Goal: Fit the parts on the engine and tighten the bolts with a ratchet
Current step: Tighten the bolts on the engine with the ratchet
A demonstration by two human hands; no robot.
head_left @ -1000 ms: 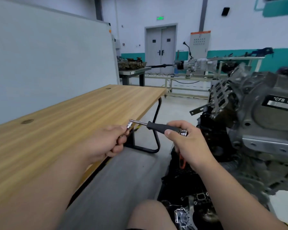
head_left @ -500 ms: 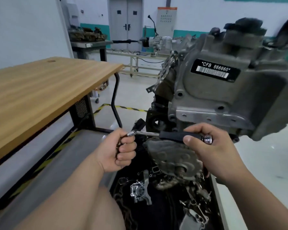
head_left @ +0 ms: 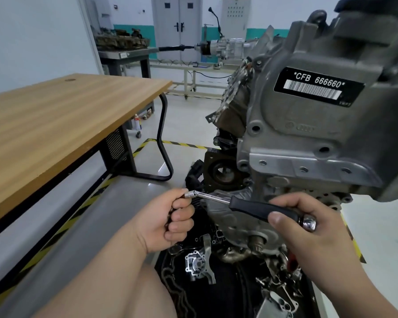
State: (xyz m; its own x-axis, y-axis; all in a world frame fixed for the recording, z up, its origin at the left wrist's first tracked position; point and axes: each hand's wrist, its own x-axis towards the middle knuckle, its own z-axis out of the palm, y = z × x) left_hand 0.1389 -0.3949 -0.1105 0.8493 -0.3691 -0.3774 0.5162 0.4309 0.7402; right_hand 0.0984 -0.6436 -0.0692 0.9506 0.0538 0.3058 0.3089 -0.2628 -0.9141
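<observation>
The grey engine (head_left: 313, 125), with a black label reading CFB 666660, fills the right side on its stand. In front of its lower end I hold a ratchet (head_left: 246, 206) level, with a chrome shaft and black handle. My right hand (head_left: 308, 228) grips the black handle near its chrome end. My left hand (head_left: 170, 220) curls round the ratchet's head at the far left tip; whatever socket or bolt sits there is hidden in the fist.
A wooden workbench (head_left: 62, 115) with black legs stands at the left. Below the engine a dark tray (head_left: 230, 285) holds loose metal parts, among them a small pump housing (head_left: 197, 265) and a chain. Yellow-black floor tape runs beside the bench.
My view has swung right from the workbench and closed in on the engine. Both hands keep the same hold on the ratchet, now in front of the engine's lower end.
</observation>
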